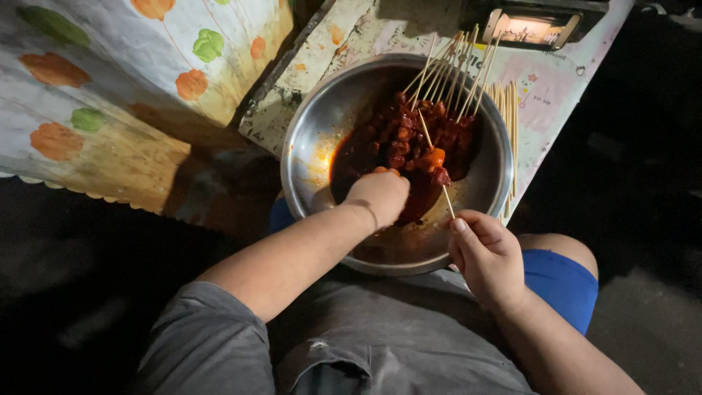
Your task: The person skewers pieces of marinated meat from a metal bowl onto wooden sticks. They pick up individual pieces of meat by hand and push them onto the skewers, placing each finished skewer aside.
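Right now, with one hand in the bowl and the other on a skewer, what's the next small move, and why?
Probably lift a red marinated meat chunk with the left hand toward the thin wooden skewer pinched in the right hand: bare stick shows below its few pieces.

A cloth [110, 95] printed with orange and green flowers covers the surface at upper left. A patterned, stained sheet [556, 88] lies beneath, and a lit, box-like object [534, 28], possibly a lamp, sits at the top edge.
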